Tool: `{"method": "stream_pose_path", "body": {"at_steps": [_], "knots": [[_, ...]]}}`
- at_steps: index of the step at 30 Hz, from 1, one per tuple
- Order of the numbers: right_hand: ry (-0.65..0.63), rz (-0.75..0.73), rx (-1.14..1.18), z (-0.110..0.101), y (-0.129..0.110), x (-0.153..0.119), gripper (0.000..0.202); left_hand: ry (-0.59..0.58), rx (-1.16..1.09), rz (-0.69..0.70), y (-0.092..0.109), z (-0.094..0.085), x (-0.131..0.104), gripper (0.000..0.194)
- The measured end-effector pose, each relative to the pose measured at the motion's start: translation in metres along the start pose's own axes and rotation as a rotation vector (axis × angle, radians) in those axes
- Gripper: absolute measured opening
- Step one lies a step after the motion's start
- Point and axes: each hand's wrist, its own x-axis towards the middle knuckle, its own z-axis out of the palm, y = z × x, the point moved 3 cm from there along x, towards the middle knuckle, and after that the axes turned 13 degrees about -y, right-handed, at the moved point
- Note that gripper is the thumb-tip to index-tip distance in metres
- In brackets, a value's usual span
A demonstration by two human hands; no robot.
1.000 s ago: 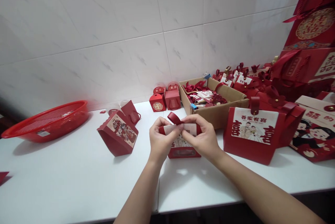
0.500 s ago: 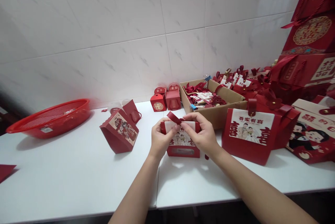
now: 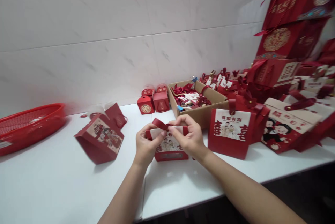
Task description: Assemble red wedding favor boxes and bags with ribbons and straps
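Note:
A small red gift box (image 3: 171, 155) with a white printed panel and a clear window low on its front stands on the white table, between my hands. My left hand (image 3: 147, 145) is closed on the box's upper left edge, its thumb pressed at the top middle. From the other side my right hand (image 3: 188, 136) grips the upper right, thumb and fingers pinched near the same spot. A dark red strap (image 3: 159, 124) sticks up between them. The fingertips hide where the strap meets the box.
A cardboard box (image 3: 206, 110) of straps and cards stands behind my hands. To the right are a larger red gift box (image 3: 230, 147) and stacked red boxes (image 3: 277, 42). On the left lie a tilted red box (image 3: 102, 140) and a red basket (image 3: 34, 129).
My view has turned to the right, so things sit further left in the picture. Both hands stay at the top of the gift box, with only slight finger shifts around the strap.

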Motion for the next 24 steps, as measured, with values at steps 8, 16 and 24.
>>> {"method": "stream_pose_path", "body": {"at_steps": [8,16,24], "knots": [[-0.026,0.071,0.040,-0.003,0.002,0.009,0.040,0.041,-0.021,-0.045,-0.011,-0.012,0.010,0.040],[-0.173,0.205,-0.250,-0.017,0.010,-0.031,0.065,0.033,-0.332,-0.116,-0.008,-0.016,0.015,0.038],[-0.304,0.258,-0.440,-0.030,0.016,-0.067,0.079,0.179,-0.690,-0.140,-0.017,-0.030,0.024,0.033]]}}
